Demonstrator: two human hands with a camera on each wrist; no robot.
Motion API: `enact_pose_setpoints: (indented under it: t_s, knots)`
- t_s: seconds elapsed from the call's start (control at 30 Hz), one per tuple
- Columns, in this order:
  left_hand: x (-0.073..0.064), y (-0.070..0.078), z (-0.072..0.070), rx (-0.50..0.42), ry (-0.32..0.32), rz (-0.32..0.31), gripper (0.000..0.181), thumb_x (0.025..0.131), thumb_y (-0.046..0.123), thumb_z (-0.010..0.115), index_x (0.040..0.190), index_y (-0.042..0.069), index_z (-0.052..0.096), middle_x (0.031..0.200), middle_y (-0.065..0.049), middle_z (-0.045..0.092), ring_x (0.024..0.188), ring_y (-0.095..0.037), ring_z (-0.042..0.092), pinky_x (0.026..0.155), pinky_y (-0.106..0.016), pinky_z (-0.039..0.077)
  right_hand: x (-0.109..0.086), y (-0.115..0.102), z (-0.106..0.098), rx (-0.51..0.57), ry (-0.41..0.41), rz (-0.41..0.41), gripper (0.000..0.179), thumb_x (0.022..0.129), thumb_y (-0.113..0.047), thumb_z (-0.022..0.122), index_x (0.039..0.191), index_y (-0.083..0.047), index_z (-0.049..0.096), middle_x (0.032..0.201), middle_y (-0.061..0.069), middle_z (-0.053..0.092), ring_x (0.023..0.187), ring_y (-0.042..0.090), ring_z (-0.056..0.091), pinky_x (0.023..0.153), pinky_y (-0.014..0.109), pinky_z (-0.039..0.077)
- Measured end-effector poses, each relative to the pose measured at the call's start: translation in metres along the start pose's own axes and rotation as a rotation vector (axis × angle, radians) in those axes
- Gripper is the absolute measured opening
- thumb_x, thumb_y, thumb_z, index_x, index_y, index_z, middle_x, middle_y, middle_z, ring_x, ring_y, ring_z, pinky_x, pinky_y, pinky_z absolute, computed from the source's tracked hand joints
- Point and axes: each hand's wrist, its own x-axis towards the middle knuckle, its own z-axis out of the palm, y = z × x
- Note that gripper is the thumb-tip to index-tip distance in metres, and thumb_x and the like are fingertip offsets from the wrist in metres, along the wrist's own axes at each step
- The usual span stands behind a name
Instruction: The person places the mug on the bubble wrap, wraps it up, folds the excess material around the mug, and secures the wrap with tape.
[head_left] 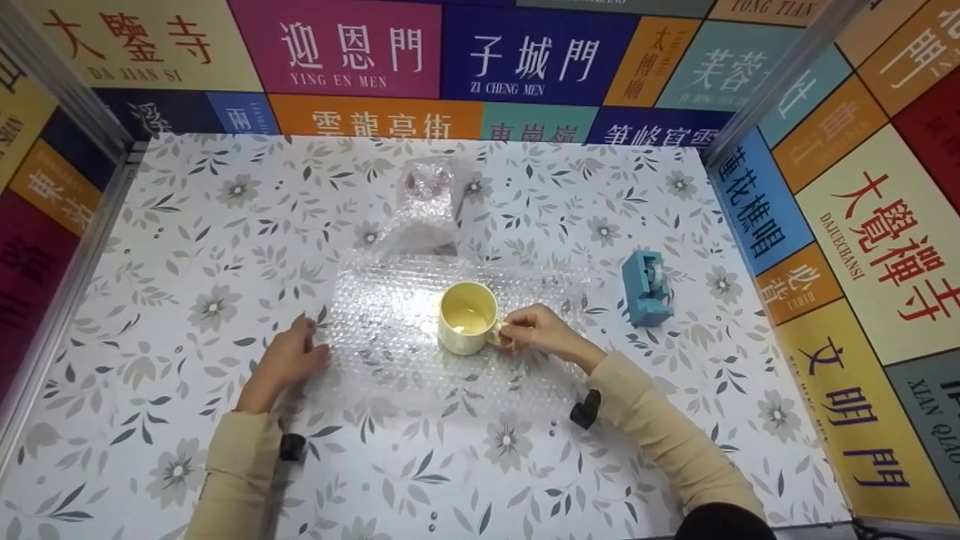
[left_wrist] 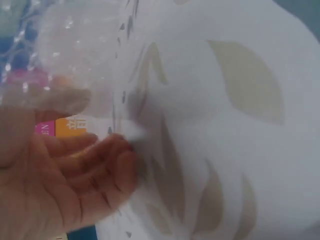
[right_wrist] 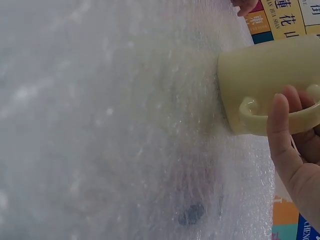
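A pale yellow mug (head_left: pixel 466 322) stands upright on a sheet of clear bubble wrap (head_left: pixel 382 345) in the head view, its handle pointing right. My right hand (head_left: pixel 541 330) pinches that handle; in the right wrist view the thumb (right_wrist: pixel 280 127) lies against the handle's outer side and the fingers come from behind. At the sheet's left edge is my left hand (head_left: pixel 289 356). In the left wrist view its fingers (left_wrist: pixel 92 185) are loosely bent and apart from the thumb, and the bubble wrap (left_wrist: pixel 75 45) overlaps the thumb there.
Behind the sheet lies a bubble-wrapped bundle (head_left: pixel 429 196), its contents blurred by the wrap. A blue tape dispenser (head_left: pixel 643 289) stands to the right of the mug. The flower-patterned table (head_left: pixel 180 240) is bordered by upright panels (head_left: pixel 536 56) with large characters.
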Motion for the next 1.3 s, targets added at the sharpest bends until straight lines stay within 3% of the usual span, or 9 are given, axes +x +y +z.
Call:
enact_pose_setpoints:
  t_s: [0.1,0.27,0.33,0.47,0.57,0.67,0.97,1.1,1.3]
  knots:
    - [-0.009,0.004,-0.005,0.036,-0.06,-0.048,0.051,0.087,0.017,0.053,0.12,-0.018,0.036,0.081,-0.023,0.056,0.074,-0.037,0.055,0.072,-0.05,0.045,-0.008,-0.011,-0.003,-0.051,0.034,-0.011,0.023,0.089,-0.003,0.052,0.094,0.019,0.057,0.086,0.032,0.06,0.07,0.034,0.059,0.069,0.052,0.05]
    - [-0.021,0.009,-0.007,0.036,-0.166,-0.079,0.063,0.091,0.026,0.05,0.129,-0.019,0.027,0.114,-0.038,0.048,0.105,-0.049,0.047,0.09,-0.055,0.037,-0.016,-0.012,-0.013,-0.021,0.106,0.011,0.026,0.091,-0.004,0.05,0.102,0.019,0.055,0.095,0.029,0.059,0.084,0.038,0.058,0.076,0.057,0.047]
    - [-0.025,0.011,-0.007,0.017,-0.18,-0.08,0.065,0.091,0.025,0.05,0.131,-0.018,0.024,0.121,-0.039,0.042,0.109,-0.049,0.045,0.092,-0.055,0.036,-0.018,-0.006,-0.018,0.03,0.121,0.019,0.028,0.091,-0.004,0.05,0.104,0.02,0.054,0.099,0.034,0.057,0.091,0.045,0.055,0.078,0.06,0.044]
    - [-0.03,0.014,-0.008,-0.068,-0.169,-0.073,0.062,0.085,0.011,0.053,0.134,-0.013,0.025,0.079,-0.022,0.06,0.069,-0.031,0.058,0.067,-0.043,0.048,-0.018,0.012,-0.027,0.037,0.163,0.017,0.03,0.092,-0.007,0.051,0.106,0.02,0.054,0.101,0.035,0.057,0.097,0.048,0.053,0.079,0.057,0.045]
    - [-0.033,0.018,-0.008,-0.19,-0.159,-0.076,0.062,0.08,0.001,0.052,0.136,-0.009,0.026,0.052,-0.002,0.047,0.046,-0.015,0.046,0.047,-0.03,0.041,-0.019,0.023,-0.031,0.018,0.199,0.014,0.03,0.092,-0.009,0.052,0.106,0.018,0.055,0.098,0.027,0.061,0.093,0.04,0.057,0.077,0.046,0.05]
    - [-0.036,0.025,-0.01,-0.311,-0.153,-0.092,0.06,0.081,-0.002,0.05,0.136,-0.006,0.027,0.049,0.002,0.043,0.042,-0.012,0.043,0.042,-0.025,0.038,-0.021,0.027,-0.034,0.016,0.226,-0.002,0.029,0.091,-0.009,0.052,0.104,0.018,0.056,0.094,0.018,0.063,0.086,0.03,0.059,0.071,0.035,0.053]
    - [-0.037,0.05,-0.015,-0.481,-0.049,-0.059,0.045,0.082,-0.006,0.05,0.127,-0.001,0.045,0.047,-0.001,0.039,0.038,-0.009,0.034,0.038,-0.02,0.031,-0.027,0.027,-0.04,0.078,0.242,-0.01,0.028,0.092,-0.006,0.05,0.103,0.02,0.054,0.093,0.016,0.063,0.086,0.023,0.059,0.073,0.036,0.052]
    - [-0.033,0.06,-0.014,-0.603,0.023,-0.027,0.035,0.08,-0.011,0.047,0.114,-0.004,0.056,0.048,-0.005,0.045,0.041,-0.012,0.042,0.039,-0.023,0.04,-0.029,0.03,-0.043,0.084,0.247,-0.025,0.03,0.092,-0.009,0.051,0.103,0.019,0.054,0.092,0.009,0.064,0.084,0.014,0.06,0.071,0.03,0.052]
    - [-0.023,0.078,-0.01,-0.829,0.139,-0.046,0.025,0.079,-0.016,0.046,0.1,-0.015,0.059,0.052,-0.007,0.05,0.042,-0.013,0.05,0.041,-0.026,0.048,-0.03,0.032,-0.045,0.064,0.265,-0.005,0.031,0.092,-0.009,0.052,0.104,0.018,0.054,0.092,0.01,0.064,0.084,0.015,0.06,0.071,0.032,0.052]
